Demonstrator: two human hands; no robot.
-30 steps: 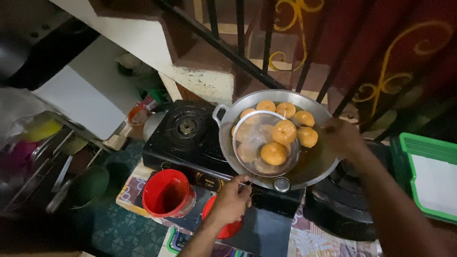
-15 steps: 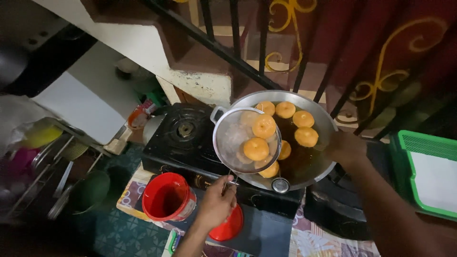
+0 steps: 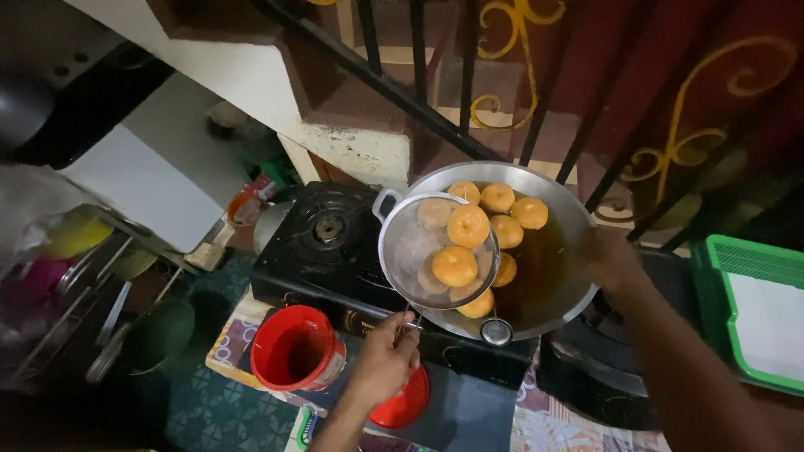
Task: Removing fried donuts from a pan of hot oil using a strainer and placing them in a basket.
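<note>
Lifting above wok rim, strainer in left hand.

At frame centre, the left hand holds a mesh strainer carrying two golden fritters above the wok; the right hand grasps the wok's rim.

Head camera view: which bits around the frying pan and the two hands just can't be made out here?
- Right hand: dark and blurred at the wok rim; its grip is unclear.
- Left hand: fingers hide the strainer handle.
- Fried balls: those under the strainer mesh are blurred, so the count is uncertain.
- Red cup: inside too dark to see contents.
- Green tray: cut off by the right edge.
</note>
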